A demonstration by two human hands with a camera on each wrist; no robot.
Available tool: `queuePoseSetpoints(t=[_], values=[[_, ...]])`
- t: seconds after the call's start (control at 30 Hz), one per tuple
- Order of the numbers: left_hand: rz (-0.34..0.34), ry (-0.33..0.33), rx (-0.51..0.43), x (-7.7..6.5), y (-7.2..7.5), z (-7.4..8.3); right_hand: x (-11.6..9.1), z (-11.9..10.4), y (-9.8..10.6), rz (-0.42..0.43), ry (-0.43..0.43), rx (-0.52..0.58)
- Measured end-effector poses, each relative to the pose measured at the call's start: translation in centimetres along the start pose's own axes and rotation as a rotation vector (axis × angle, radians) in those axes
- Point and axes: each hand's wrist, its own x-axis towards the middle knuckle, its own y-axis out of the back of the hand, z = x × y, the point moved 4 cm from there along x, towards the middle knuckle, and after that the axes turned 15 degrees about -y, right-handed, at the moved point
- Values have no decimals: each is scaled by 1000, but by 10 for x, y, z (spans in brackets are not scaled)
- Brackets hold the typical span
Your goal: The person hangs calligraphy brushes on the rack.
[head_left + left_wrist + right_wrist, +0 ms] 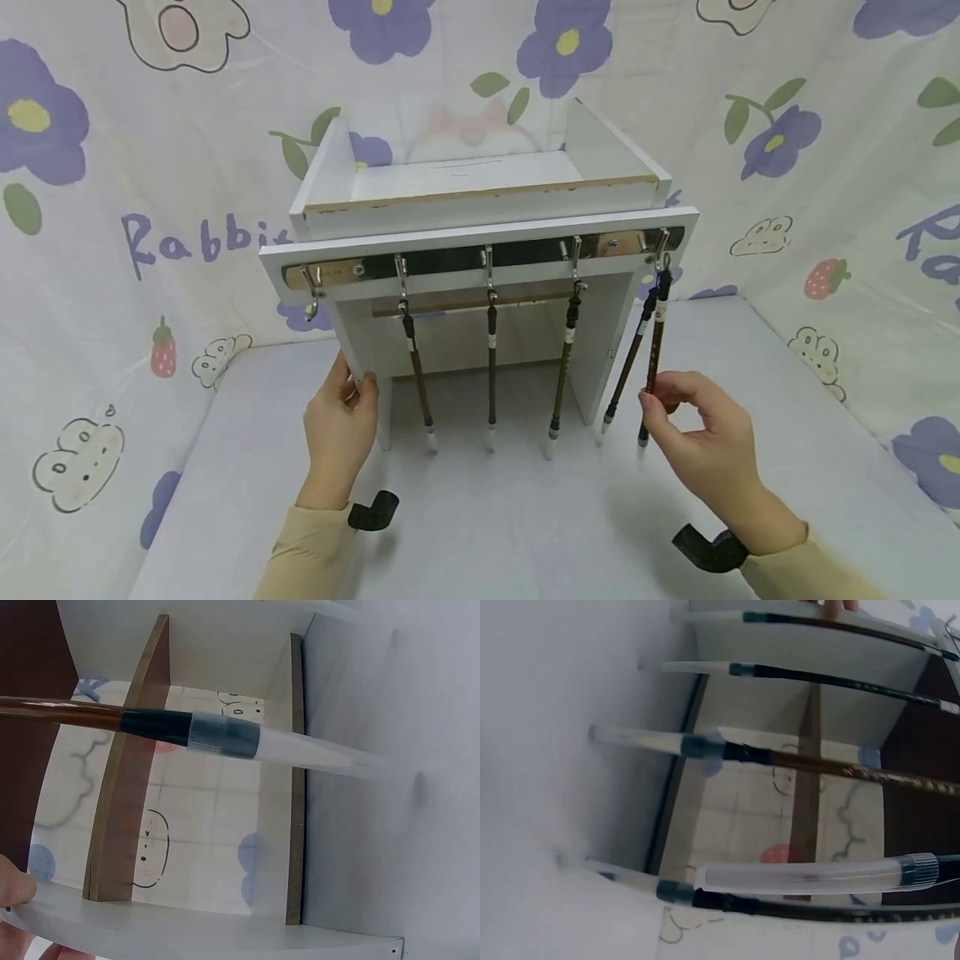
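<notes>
My right hand (701, 433) pinches a reddish-brown calligraphy brush (657, 337) by its shaft between thumb and fingers. Its loop is up at the rightmost hook (663, 242), beside another dark brush (628, 367) hanging there at a slant. In the right wrist view, a clear cap (802, 876) covers the near brush's tip. With thumb in front and fingers behind, my left hand (341, 429) grips the left side panel of a white wooden shelf (480, 229). Three more capped brushes hang tip down from the middle hooks, among them a brown brush (417, 367) nearest that hand.
The leftmost hook (310, 292) on the metal rail (442, 265) carries no brush. An open tray-like top (465, 179) with raised sides forms the shelf's upper part. Beneath is a pale tabletop (525, 517), and a patterned cloth (862, 167) hangs behind and around it.
</notes>
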Motion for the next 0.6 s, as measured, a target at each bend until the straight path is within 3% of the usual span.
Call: queuePoseSetpoints(t=[0.3, 0.6], values=[[-2, 6, -13, 1, 0, -3, -10, 2, -33, -108, 61, 5], [-9, 20, -5, 0, 0, -2, -14, -5, -55, -140, 100, 4]])
